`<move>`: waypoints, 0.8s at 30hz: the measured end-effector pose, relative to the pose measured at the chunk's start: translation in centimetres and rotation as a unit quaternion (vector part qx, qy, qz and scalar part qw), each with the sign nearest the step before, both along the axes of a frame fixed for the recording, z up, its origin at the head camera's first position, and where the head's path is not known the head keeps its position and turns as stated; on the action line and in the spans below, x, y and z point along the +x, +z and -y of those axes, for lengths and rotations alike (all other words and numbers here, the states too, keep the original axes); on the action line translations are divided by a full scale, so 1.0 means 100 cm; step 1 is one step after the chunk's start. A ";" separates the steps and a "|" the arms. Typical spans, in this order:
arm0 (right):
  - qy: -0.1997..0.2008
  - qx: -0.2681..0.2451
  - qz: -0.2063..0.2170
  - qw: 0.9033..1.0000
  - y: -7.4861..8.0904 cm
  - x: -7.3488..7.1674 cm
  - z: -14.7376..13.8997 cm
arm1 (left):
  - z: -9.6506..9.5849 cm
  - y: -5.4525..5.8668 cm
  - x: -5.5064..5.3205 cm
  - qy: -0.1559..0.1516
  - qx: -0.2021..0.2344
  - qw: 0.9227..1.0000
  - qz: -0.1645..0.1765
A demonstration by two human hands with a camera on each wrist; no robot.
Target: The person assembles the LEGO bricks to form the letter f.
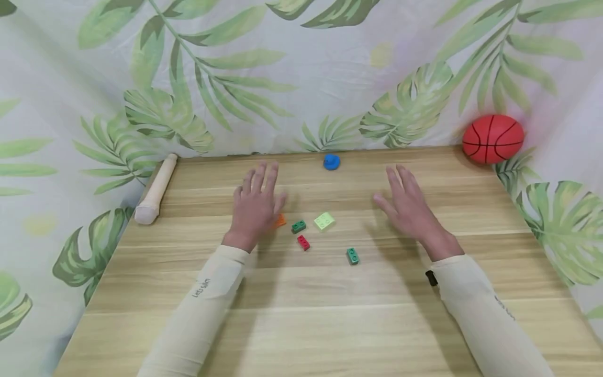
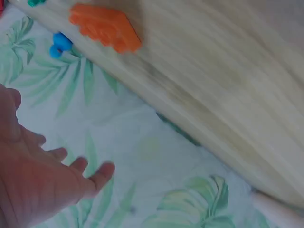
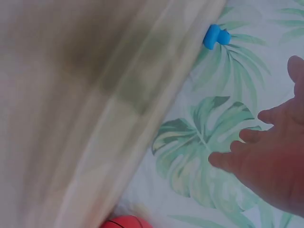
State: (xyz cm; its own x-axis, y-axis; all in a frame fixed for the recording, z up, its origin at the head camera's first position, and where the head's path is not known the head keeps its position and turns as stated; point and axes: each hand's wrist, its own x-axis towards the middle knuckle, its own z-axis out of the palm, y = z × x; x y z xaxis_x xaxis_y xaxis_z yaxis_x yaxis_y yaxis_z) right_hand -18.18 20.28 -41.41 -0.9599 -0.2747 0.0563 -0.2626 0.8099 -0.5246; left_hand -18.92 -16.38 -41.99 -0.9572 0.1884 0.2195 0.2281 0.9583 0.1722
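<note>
1. Nearest the person, a teal brick (image 1: 352, 255) and a red brick (image 1: 303, 242) are seen lying loose on the table (image 1: 301, 324).
2. Beyond them, a green brick (image 1: 298, 226) and a lime brick (image 1: 324, 221) are found between the hands.
3. The left hand (image 1: 256, 205) is held flat with fingers spread, gripping nothing, beside the orange brick (image 1: 280, 221); the right hand (image 1: 409, 205) is likewise spread and empty.
4. A reach is judged to be under way; next, fingers would need closing round one brick.
5. Farthest lie a blue piece (image 1: 332, 161) and a basketball (image 1: 492, 139).
</note>
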 end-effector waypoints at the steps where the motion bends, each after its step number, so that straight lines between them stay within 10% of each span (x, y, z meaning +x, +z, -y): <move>1: 0.004 -0.009 0.008 1.000 -0.001 0.001 0.000 | -0.003 -0.002 0.001 -0.007 0.008 1.000 0.013; 14: 0.103 -0.052 0.139 0.983 -0.030 0.025 0.004 | -0.035 -0.029 0.016 -0.115 0.081 0.976 0.164; 24: 0.213 -0.073 0.144 0.964 -0.032 0.036 0.016 | -0.042 -0.023 0.028 -0.126 0.058 0.970 0.200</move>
State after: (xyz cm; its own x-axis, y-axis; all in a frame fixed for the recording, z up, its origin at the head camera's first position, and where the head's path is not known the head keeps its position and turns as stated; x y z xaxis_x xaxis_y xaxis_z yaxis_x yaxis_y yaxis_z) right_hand -14.54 18.65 -44.65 -0.7437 -0.6562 -0.1277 -0.3813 0.5733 -0.7252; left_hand -16.12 -12.22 -44.32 -0.8967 0.4244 -0.1260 0.3461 0.8495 0.3982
